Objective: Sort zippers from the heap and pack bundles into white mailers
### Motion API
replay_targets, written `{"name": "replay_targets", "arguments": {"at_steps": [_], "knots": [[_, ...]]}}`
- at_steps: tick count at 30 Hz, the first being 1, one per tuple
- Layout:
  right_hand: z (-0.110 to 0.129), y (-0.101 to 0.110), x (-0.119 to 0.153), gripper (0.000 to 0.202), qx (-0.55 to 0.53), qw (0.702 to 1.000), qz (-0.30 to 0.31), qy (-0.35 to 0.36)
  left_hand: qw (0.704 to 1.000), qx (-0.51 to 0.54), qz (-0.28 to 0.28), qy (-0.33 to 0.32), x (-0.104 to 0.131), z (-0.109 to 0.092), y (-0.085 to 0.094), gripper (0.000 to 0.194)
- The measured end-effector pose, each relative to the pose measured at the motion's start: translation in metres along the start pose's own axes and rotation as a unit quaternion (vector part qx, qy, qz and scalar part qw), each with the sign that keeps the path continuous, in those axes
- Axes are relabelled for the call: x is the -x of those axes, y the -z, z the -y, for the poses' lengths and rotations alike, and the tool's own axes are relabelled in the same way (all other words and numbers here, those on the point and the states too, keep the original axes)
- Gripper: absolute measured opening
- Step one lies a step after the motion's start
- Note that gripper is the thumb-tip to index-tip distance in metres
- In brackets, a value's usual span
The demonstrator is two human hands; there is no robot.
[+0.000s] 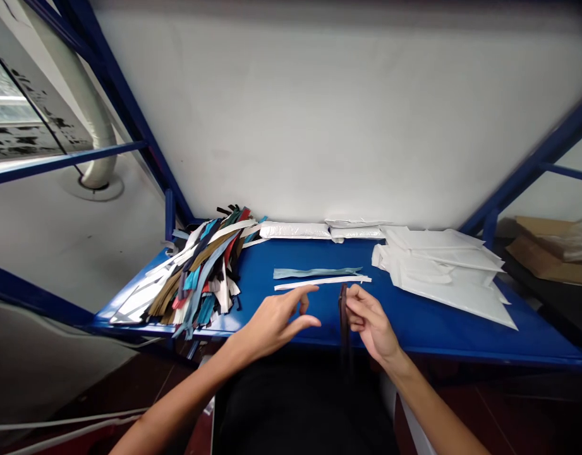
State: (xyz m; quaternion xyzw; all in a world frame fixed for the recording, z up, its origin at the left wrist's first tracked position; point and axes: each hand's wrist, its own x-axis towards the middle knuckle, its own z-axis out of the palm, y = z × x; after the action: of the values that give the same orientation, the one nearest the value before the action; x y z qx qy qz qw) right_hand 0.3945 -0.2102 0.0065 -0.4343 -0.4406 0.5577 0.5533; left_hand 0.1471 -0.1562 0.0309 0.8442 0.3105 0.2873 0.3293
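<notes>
Pinched in my right hand (pixel 370 321) is a dark brown zipper (pixel 344 316), which hangs down past the table's front edge, its lower end blurred. My left hand (pixel 278 319) is held just left of it, thumb and forefinger apart, with nothing between them. Beyond my hands, a light blue zipper (pixel 309 273) and a white zipper (pixel 319 282) lie side by side across the blue table (pixel 272 254). To the left is a large heap of zippers (pixel 200 272) in many colours, some drooping over the front edge.
White plastic bags (pixel 442 268) lie in a loose stack on the right. Along the wall sit wrapped white packets (pixel 295 230) and another packet (pixel 357 230). Blue frame posts (pixel 124 114) rise at both sides. A cardboard box (pixel 546 249) stands beyond the right end.
</notes>
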Motion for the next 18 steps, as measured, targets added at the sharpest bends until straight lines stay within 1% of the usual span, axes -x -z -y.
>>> {"name": "replay_targets", "arguments": {"at_steps": [1, 2, 4, 5, 7, 9, 11, 13, 14, 16, 17, 18], "knots": [[-0.002, -0.004, 0.003, 0.041, 0.035, 0.999, 0.023, 0.021, 1.000, -0.002, -0.007, -0.007, -0.001, -0.001, -0.008, 0.060], [-0.004, -0.008, 0.006, 0.040, 0.072, 0.995, 0.047, 0.047, 1.000, -0.002, -0.013, -0.016, -0.002, -0.002, -0.016, 0.059], [-0.008, -0.016, 0.011, 0.039, 0.128, 0.985, 0.084, 0.085, 0.999, 0.005, -0.025, -0.041, -0.002, -0.004, -0.028, 0.045], [-0.010, -0.020, 0.013, 0.039, 0.141, 0.981, 0.094, 0.091, 0.998, 0.008, -0.036, -0.056, -0.002, -0.006, -0.032, 0.039], [-0.010, -0.025, 0.014, 0.040, 0.147, 0.980, 0.099, 0.085, 0.994, 0.013, -0.071, -0.087, -0.001, -0.010, -0.036, 0.038], [-0.006, -0.027, 0.013, 0.040, 0.141, 0.983, 0.101, 0.068, 0.987, 0.027, -0.119, -0.104, 0.000, -0.014, -0.034, 0.037], [0.001, -0.022, 0.010, 0.038, 0.133, 0.985, 0.095, 0.052, 0.980, 0.059, -0.169, -0.091, 0.000, -0.016, -0.022, 0.039], [0.009, -0.012, 0.008, 0.036, 0.152, 0.984, 0.076, 0.058, 0.966, 0.094, -0.237, -0.041, 0.001, -0.012, -0.001, 0.041], [0.012, -0.005, 0.006, 0.036, 0.176, 0.980, 0.058, 0.071, 0.952, 0.111, -0.284, -0.010, 0.000, -0.008, 0.011, 0.043], [0.017, 0.008, 0.004, 0.037, 0.246, 0.964, 0.014, 0.100, 0.914, 0.143, -0.378, 0.044, 0.000, 0.006, 0.035, 0.045], [0.018, 0.015, 0.002, 0.038, 0.282, 0.953, -0.010, 0.111, 0.897, 0.163, -0.405, 0.062, -0.001, 0.015, 0.045, 0.046], [0.018, 0.020, 0.000, 0.038, 0.318, 0.940, -0.035, 0.120, 0.889, 0.181, -0.414, 0.077, -0.002, 0.025, 0.051, 0.047]]}}
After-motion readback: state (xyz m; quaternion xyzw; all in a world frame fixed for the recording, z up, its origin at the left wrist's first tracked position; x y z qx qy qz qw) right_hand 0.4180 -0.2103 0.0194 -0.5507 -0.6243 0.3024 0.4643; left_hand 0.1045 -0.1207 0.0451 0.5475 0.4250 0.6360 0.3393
